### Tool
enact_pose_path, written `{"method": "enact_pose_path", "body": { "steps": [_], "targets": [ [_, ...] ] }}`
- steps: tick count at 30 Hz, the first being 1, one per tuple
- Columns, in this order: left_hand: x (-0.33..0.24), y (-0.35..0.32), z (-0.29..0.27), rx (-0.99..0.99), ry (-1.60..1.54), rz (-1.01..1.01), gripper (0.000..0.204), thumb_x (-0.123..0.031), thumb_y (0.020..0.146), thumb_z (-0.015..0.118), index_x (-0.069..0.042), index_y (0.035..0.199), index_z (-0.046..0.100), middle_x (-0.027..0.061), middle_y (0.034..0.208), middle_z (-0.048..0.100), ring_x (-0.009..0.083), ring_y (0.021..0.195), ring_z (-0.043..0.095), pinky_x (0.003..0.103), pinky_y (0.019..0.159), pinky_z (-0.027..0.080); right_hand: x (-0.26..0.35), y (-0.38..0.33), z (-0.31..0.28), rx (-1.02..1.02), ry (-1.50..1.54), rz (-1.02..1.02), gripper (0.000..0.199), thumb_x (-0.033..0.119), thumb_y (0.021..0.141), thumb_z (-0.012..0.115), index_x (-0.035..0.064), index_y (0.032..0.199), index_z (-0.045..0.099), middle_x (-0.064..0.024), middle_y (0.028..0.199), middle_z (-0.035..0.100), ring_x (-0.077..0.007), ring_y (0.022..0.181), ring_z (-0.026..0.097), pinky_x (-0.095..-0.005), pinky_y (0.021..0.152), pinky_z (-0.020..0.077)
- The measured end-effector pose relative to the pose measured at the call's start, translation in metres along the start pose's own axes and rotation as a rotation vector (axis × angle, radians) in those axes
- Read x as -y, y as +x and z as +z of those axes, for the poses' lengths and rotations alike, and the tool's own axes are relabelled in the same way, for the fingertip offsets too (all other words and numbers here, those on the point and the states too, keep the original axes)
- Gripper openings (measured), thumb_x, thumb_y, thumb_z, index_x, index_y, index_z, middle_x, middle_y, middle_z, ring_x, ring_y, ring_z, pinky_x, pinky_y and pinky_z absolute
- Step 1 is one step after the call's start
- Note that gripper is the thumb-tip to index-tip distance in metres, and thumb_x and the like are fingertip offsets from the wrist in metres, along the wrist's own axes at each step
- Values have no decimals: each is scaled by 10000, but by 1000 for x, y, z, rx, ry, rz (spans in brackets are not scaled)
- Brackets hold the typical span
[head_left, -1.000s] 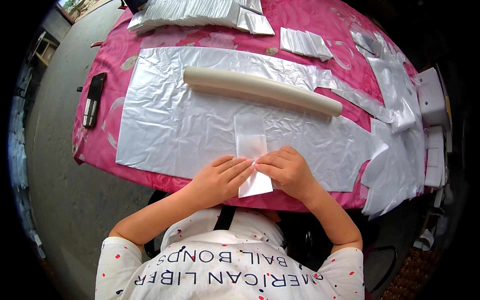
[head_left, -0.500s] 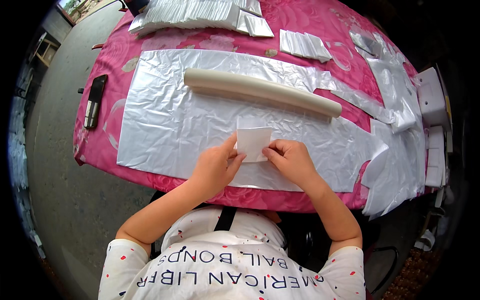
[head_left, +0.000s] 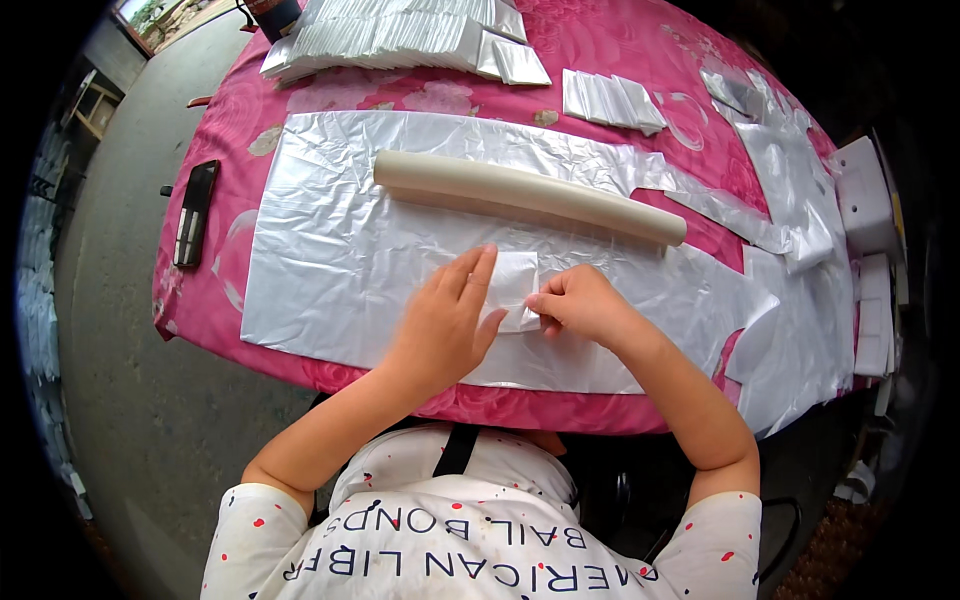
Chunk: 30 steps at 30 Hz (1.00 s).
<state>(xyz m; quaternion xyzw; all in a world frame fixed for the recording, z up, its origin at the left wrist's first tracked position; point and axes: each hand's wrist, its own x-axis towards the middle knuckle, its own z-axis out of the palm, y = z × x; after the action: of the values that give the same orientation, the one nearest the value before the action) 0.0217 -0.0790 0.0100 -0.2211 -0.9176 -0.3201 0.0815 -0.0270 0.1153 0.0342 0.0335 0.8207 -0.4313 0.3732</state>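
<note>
A small folded white plastic packet point(head_left: 517, 275) lies on a wide sheet of shiny white plastic point(head_left: 320, 240) in front of me. Fingers stretched and nearly flat, my left hand point(head_left: 445, 320) rests along the packet's left side and covers part of it. On the other side, my right hand point(head_left: 582, 305) pinches the packet's right edge between thumb and fingertips. Just beyond both hands, a long beige tube point(head_left: 530, 195) lies slantwise across the sheet.
Many folded packets point(head_left: 390, 45) stand in rows at the far left, with a smaller row point(head_left: 612, 100) right of them. A black phone point(head_left: 196, 215) lies near the left edge of the pink tablecloth point(head_left: 215, 310). Loose plastic point(head_left: 800, 190) and white boxes point(head_left: 866, 195) are at right.
My left hand has gone from gripping the packet's left edge to lying stretched over its left part. The packet has come down flatter on the sheet. My right hand still pinches its right edge.
</note>
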Motion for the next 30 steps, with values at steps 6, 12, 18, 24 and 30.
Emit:
{"method": "enact_pose_path", "body": {
  "steps": [6, 12, 18, 24, 30],
  "targets": [
    [-17, 2, 22, 184, 140, 90, 820, -364, 783, 630, 94, 1349, 253, 253, 1420, 245, 370, 1344, 207, 444, 1089, 188, 2, 1, 2, -13, 10, 17, 250, 191, 798, 619, 3, 633, 628, -60, 570, 606, -110, 520, 597, -253, 528, 456],
    [-12, 0, 36, 245, 189, 32, 1015, -561, 741, 583, 135, 1359, 177, 281, 1448, 149, 383, 1376, 84, 473, 1113, 34, -7, 2, 4, -33, 59, 15, 253, 195, 775, 607, -2, 618, 612, -79, 576, 611, -128, 504, 600, -268, 522, 461],
    [-9, -4, 37, 245, 210, 33, 1075, -596, 716, 582, 134, 1369, 138, 281, 1454, 124, 383, 1378, 69, 473, 1113, 19, 1, -17, 21, -277, -249, -213, 178, 198, 707, 654, 23, 707, 619, -122, 637, 620, -244, 592, 614, -336, 561, 473],
    [-11, -2, 34, 243, 195, 38, 1079, -610, 723, 567, 129, 1374, 127, 286, 1459, 89, 387, 1381, 12, 488, 1106, 6, -10, -30, 16, -417, -447, -247, 280, 172, 629, 743, 47, 817, 577, -68, 620, 590, -224, 582, 579, -329, 562, 453],
    [-7, -19, 23, -31, -31, 46, 960, -485, 759, 601, 88, 1390, 160, 287, 1457, 88, 393, 1375, -5, 493, 1097, 36, -7, -33, 17, -512, -712, -565, 481, 197, 661, 740, 29, 1070, 548, -132, 965, 607, -277, 897, 587, -375, 781, 464]
  ]
}}
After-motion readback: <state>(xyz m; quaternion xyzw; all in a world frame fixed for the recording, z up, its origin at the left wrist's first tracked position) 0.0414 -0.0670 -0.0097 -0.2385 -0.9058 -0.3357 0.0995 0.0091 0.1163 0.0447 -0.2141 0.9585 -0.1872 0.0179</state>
